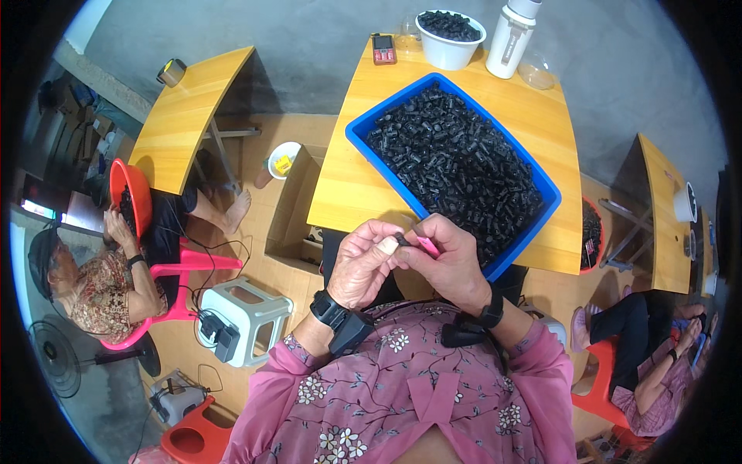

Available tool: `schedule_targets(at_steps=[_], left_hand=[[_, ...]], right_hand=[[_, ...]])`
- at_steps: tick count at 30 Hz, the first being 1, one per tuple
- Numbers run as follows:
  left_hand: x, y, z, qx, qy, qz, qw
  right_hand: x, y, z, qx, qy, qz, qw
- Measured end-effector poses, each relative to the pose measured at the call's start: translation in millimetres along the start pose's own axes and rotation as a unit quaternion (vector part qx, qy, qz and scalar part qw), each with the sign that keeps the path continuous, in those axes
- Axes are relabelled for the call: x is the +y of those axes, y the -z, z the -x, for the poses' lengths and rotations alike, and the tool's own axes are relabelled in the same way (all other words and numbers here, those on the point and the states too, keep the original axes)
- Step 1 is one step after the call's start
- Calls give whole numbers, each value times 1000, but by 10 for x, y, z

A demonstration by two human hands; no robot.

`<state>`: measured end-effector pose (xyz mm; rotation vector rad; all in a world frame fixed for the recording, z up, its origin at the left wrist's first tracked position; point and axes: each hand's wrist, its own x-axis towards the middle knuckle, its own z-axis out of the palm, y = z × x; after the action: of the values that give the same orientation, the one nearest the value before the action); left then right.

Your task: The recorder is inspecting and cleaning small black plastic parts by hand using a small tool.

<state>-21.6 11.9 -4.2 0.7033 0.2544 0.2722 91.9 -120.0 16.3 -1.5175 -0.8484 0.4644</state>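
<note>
The wooden bench fills the middle of the view, and on it a blue tray sits at a slant, heaped with small black plastic parts. Below its near corner both forearms rise from pink flowered sleeves, each wrist wearing a black band, and the two hands meet in front of the chest. The left hand is curled with its fingers folded inward, the thumb and forefinger pinched in a tight grip on one small black piece, which sits just at the tray's near edge, above the lap. The right hand is cupped against it, knuckles up, its grip closed round a slim pink tool whose tip points at the black piece; most of the tool is hidden inside the fingers, so its shape is hard to make out. At the far end of the bench stand a white bowl of more black parts, a white bottle cut off by the top edge, and a small red and black device. Other people sit at the left and right rims, distorted by the lens.
</note>
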Motion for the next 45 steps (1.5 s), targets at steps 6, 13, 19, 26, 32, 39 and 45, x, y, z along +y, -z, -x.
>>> schedule_targets(at_steps=[6,13,19,26,32,39,45], left_hand=[[-7,8,-22,-6,5,44,999],[-30,100,-22,3,43,112,993],[-10,60,-37,-8,65,190,980],[4,40,-53,0,63,188,980],[-56,59,-61,-9,51,195,979],[-88,-54,-46,69,50,153,985],[-154,21,-31,59,39,165,984]], right_hand=[[-47,-13,-18,-5,-1,-9,1000],[-138,41,-6,-26,-20,-32,999],[-174,148,-12,-64,-134,-90,985],[-175,105,-21,-62,-9,-21,998],[-225,60,-56,-56,8,34,998],[-174,34,-37,-28,127,128,983],[-150,57,10,-42,144,161,975]])
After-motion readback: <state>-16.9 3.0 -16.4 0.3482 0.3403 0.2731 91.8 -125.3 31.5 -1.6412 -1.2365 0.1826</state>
